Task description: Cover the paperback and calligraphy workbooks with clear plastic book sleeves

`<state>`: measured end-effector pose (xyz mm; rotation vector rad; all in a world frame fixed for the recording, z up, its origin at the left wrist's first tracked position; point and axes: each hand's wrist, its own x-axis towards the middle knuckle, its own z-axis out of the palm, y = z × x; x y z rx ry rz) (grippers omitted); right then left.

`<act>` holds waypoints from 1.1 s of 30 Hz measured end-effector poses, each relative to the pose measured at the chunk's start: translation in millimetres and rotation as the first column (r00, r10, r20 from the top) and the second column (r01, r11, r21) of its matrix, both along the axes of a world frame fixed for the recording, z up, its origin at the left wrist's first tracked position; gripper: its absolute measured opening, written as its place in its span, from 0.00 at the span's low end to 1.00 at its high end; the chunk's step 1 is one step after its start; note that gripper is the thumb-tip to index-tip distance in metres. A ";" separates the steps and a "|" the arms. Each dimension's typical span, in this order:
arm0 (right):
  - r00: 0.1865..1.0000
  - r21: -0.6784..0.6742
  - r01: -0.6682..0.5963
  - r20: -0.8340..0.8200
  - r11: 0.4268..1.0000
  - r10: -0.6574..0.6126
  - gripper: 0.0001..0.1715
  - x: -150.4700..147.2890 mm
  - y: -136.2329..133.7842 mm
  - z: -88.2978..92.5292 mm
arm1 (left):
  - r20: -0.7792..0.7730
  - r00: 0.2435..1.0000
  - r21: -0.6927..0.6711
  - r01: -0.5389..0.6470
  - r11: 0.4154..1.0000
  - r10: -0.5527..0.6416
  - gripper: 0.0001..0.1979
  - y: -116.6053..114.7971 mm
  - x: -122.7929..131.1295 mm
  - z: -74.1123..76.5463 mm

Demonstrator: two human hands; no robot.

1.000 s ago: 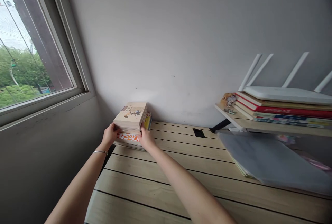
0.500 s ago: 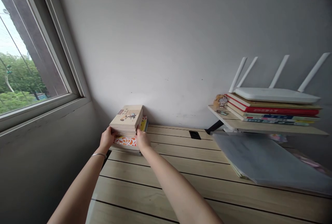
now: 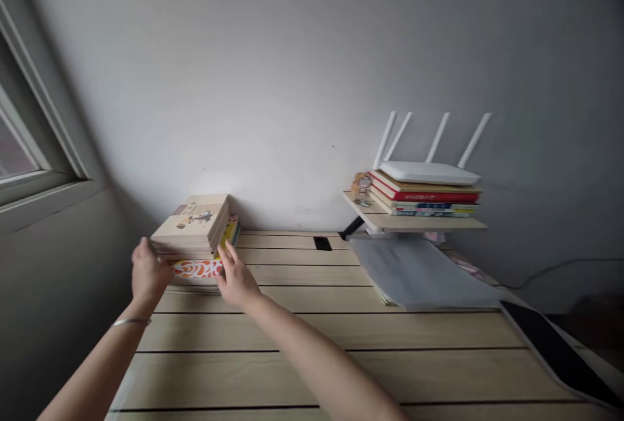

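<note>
A stack of cream-covered books (image 3: 195,223) lies on the left part of the wooden desk, the top cover printed with a small dark picture. Beneath them shows an orange-and-white patterned book spine (image 3: 197,269), with more books below. My left hand (image 3: 150,271) rests against the stack's left front corner, thumb and fingers apart, not wrapped round it. At the right front corner is my right hand (image 3: 238,279), its fingers spread and its fingertips close to the books; whether they touch is unclear. A yellow book (image 3: 229,231) sticks out behind on the right.
A raised shelf (image 3: 414,222) on the right carries several books (image 3: 429,197) under a white router (image 3: 429,172), with a small figurine (image 3: 361,184) beside them. Grey translucent folders (image 3: 419,271) lie below it. A dark flat panel (image 3: 556,349) sits at the right desk edge.
The view has swung to the right. My right hand has loosened from the stack and its fingers have spread. My left hand has opened at the left corner. The books remain stacked.
</note>
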<state>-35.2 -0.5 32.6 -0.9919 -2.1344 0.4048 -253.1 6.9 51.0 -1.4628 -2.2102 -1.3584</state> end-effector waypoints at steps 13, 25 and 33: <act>0.936 0.325 0.085 0.297 0.942 -0.187 0.26 238.6 -108.9 -37.4 | -0.100 0.660 -0.350 0.677 0.647 -0.744 0.22 -75.1 209.2 -99.1; 0.692 0.335 0.516 0.379 0.788 -0.615 0.29 399.3 -75.4 -50.3 | -0.335 0.631 -0.525 0.491 0.695 -0.700 0.29 -84.5 236.2 -97.5; 0.770 0.350 0.563 0.106 0.749 -0.629 0.20 419.6 -68.0 -60.1 | -0.040 0.503 -0.294 0.820 0.492 -0.863 0.14 -83.9 284.4 -62.0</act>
